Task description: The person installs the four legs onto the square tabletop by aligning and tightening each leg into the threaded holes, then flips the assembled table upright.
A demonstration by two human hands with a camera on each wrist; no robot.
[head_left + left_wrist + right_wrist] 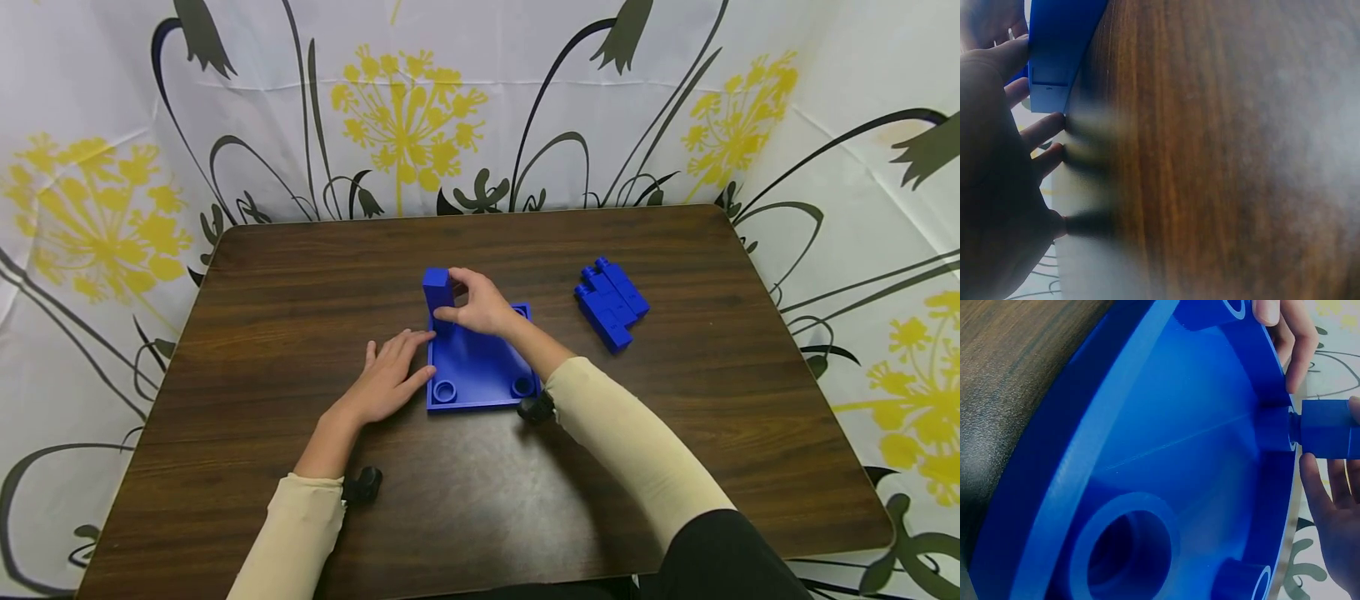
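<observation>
A shallow blue tray-like panel (480,358) with raised rims and round corner sockets lies on the table. My right hand (486,307) grips a blue square post (437,288) upright over the panel's far left corner. In the right wrist view, the narrow peg under the post (1329,428) meets the mouth of a round socket (1272,429); how deep it sits I cannot tell. My left hand (387,375) lies at the panel's left edge, its fingers extended and its thumb against the rim. In the left wrist view, those fingers reach along the panel's side wall (1054,56).
Several blue posts (611,304) with pegs lie side by side on the brown wooden table (675,450), right of the panel. A white cloth with a yellow and grey plant print (465,50) hangs behind the table's far edge.
</observation>
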